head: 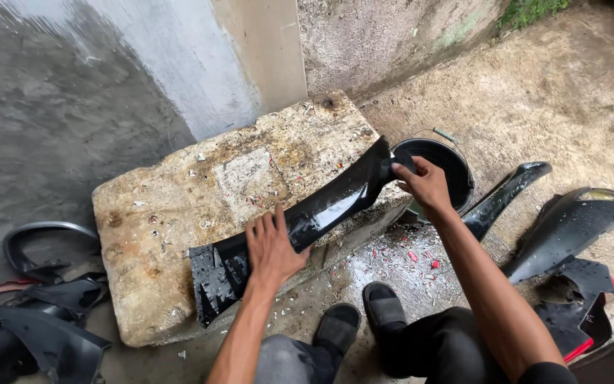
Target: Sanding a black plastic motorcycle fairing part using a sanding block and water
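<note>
On stone slab, left hand presses flat, right hand pinches black panel.

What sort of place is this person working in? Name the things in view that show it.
Probably an outdoor wash spot at a vehicle body workshop: a rough stone slab on wet concrete ground, a black bucket, and glossy black body panels strewn about.
</note>
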